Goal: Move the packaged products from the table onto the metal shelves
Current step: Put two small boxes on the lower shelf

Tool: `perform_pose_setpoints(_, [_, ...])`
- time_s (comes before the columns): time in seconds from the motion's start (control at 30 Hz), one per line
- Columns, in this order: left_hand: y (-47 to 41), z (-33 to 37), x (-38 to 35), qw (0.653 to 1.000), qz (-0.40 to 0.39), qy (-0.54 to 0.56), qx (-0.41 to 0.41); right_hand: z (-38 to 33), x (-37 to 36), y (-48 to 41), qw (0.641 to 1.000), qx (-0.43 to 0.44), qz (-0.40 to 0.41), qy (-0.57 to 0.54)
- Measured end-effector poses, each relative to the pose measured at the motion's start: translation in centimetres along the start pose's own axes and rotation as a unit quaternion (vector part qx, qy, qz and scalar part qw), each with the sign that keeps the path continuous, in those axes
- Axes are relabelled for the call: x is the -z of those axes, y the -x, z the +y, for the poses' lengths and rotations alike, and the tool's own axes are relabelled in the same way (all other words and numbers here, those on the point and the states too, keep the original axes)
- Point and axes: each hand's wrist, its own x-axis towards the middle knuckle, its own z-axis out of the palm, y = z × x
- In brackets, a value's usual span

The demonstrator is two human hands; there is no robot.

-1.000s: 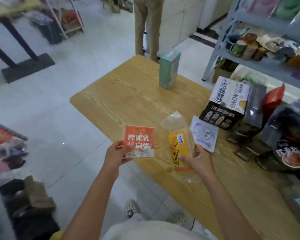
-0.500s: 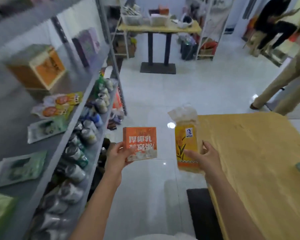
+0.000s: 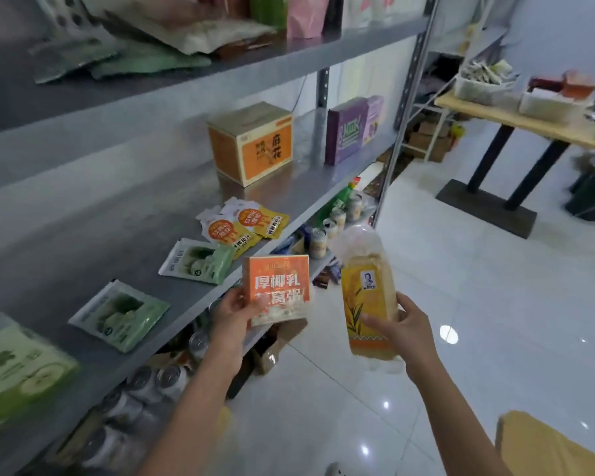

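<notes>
- The shelves [image 3: 83, 235] fill the left side of the view now. A second ago the person was facing the table, so they've turned all the way round and are basically at the drop-off spot.
- The table [image 3: 547, 444] is just a corner at the bottom right, behind the arms.
- The middle shelf has an orange carton [image 3: 251, 142] at the back and green packs [image 3: 121, 316] lying flat along the front, with bare metal between them. Looks like enough room for both items.
- The bag [image 3: 366, 293], yellow with a clear top, is off the table and held upright out over the floor, near the shelf edge but not over it yet.
- The box [image 3: 277, 290], small and orange, is right at the front edge of the middle shelf, not set down.
- The right hand [image 3: 406, 331] wraps its fingers round the bag's lower half.
- The left hand [image 3: 232, 314] pinches the box's lower left corner, thumb on the front.
- My guess: the box goes down first since it's closest.
</notes>
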Motion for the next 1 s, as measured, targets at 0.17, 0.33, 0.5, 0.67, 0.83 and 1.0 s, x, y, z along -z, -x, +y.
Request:
perform_pose_setpoints(0.17, [-3.2,1.2,-2.4,0.995,0.09,0.037,-0.028,-3.6,-0.9,-8.0,0.992,0.056,-0.072,0.082])
perform_pose_setpoints(0.33, [-6.4,2.4,-3.6,0.987,0.131,0.063,-0.073,-7.0,-3.5,-14.6,0.975,0.104,-0.101,0.169])
perform_pose_setpoints(0.5, [-11.7,3.9,-4.8,0.983,0.147,0.054,-0.101,-10.2,-6.1,-20.6,0.954,0.156,-0.095,0.239])
perform_pose_setpoints(0.67, [-16.5,5.4,-6.3,0.984,0.148,0.005,-0.095,-13.1,-7.6,-26.6,0.924,0.194,-0.101,0.313])
perform_pose_setpoints(0.83, [-20.1,6.6,-8.2,0.978,0.18,0.022,-0.101,-16.3,-9.7,-32.9,0.853,0.284,-0.159,0.408])
perform_pose_setpoints(1.0, [-22.7,6.6,-11.0,0.964,0.234,0.031,-0.123,-19.5,-13.1,-39.5,0.762,0.357,-0.24,0.484])
